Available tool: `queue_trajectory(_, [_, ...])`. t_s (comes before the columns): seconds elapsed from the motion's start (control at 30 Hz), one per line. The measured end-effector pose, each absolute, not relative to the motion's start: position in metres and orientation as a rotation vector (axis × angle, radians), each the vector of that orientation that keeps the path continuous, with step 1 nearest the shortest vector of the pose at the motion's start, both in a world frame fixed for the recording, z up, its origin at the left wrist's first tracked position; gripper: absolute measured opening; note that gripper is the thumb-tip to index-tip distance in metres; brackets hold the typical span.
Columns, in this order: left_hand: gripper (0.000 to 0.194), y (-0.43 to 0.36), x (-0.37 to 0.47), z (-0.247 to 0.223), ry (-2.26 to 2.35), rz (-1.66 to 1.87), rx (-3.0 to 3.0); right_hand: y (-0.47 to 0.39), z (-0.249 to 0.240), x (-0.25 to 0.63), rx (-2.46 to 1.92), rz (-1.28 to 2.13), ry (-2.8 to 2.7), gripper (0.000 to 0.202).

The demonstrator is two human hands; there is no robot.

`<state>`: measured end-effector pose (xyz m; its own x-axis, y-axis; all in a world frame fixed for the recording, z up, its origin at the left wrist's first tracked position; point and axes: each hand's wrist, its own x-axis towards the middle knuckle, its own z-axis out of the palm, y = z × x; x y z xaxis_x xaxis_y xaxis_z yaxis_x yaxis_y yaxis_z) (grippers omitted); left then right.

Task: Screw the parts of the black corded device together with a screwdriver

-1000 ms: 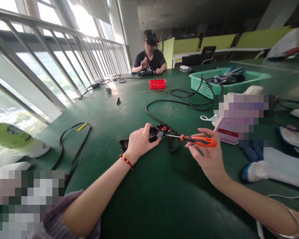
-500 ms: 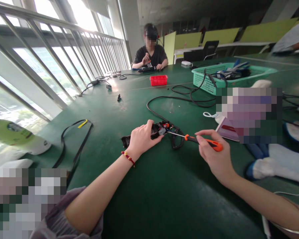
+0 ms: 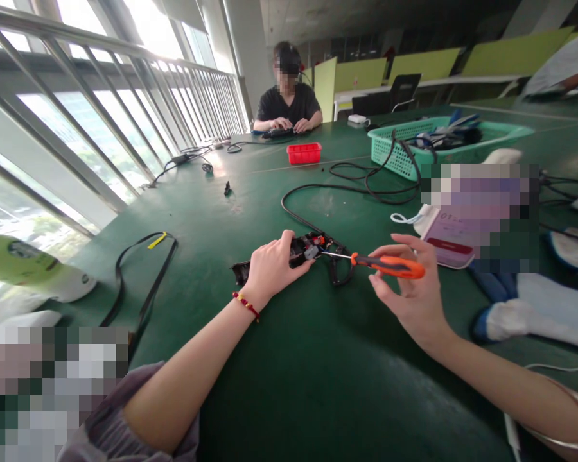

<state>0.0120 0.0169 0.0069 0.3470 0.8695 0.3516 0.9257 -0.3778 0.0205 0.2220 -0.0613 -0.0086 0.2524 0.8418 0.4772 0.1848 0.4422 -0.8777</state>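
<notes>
My left hand is closed round a black device with its inner parts and small wires exposed, lying on the green table. An orange and black screwdriver points left, its metal tip at the device's red and grey parts. My right hand holds the screwdriver's handle, thumb below and fingers above and behind it, in a loose grip. A black cord runs from the device towards the back.
Beyond the device stands a red tray. A green basket of tools and cables is at back right, near a phone. A person sits opposite. A black strap lies left.
My right hand's fingers have spread and loosened round the screwdriver handle. The person opposite has lowered a raised hand to the object before them. The view has shifted slightly.
</notes>
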Motion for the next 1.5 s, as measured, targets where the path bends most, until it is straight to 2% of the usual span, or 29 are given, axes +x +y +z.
queue_trajectory(0.03, [0.047,0.017,0.012,0.007,-1.631,-0.460,-2.423,-0.061,-0.008,0.222,-1.051,0.598,-1.266,0.052])
queue_trajectory(0.17, [0.047,0.017,0.011,0.006,-1.625,-0.459,-2.418,-0.062,-0.008,0.220,-1.239,0.711,-1.243,0.025])
queue_trajectory(0.2, [0.047,0.017,0.011,0.006,-1.623,-0.460,-2.416,-0.061,-0.008,0.220,-1.230,0.700,-1.243,0.026])
queue_trajectory(0.33, [0.045,0.017,0.011,0.005,-1.602,-0.455,-2.428,-0.059,-0.010,0.219,-1.077,0.611,-1.228,0.049])
queue_trajectory(0.5, [0.046,0.016,0.012,0.005,-1.606,-0.458,-2.429,-0.058,-0.015,0.221,-1.200,0.755,-1.181,0.021])
queue_trajectory(0.67, [0.049,0.014,0.013,0.009,-1.622,-0.413,-2.468,-0.055,-0.015,0.222,-1.014,0.640,-1.167,0.047])
queue_trajectory(0.87, [0.051,0.016,0.006,0.021,-1.537,-0.238,-2.641,-0.060,-0.012,0.221,-1.172,0.716,-1.267,0.017])
queue_trajectory(1.0, [0.048,0.017,0.001,0.028,-1.484,-0.118,-2.761,-0.064,-0.010,0.221,-1.084,0.563,-1.287,0.031])
queue_trajectory(1.13, [0.044,0.015,0.001,0.032,-1.574,-0.127,-2.775,-0.067,-0.008,0.221,-1.128,0.575,-1.706,0.021])
queue_trajectory(1.3, [0.037,0.019,-0.007,0.039,-1.946,-0.017,-2.658,-0.069,-0.007,0.217,-0.970,0.404,-2.431,0.030])
queue_trajectory(1.37, [0.030,0.024,-0.018,0.045,-2.059,0.103,-2.671,-0.069,-0.007,0.217,-0.951,0.339,-2.520,0.030])
queue_trajectory(1.5, [0.019,0.035,-0.054,0.063,-2.268,0.349,-2.578,-0.067,-0.007,0.219,-0.908,0.446,-2.537,0.029])
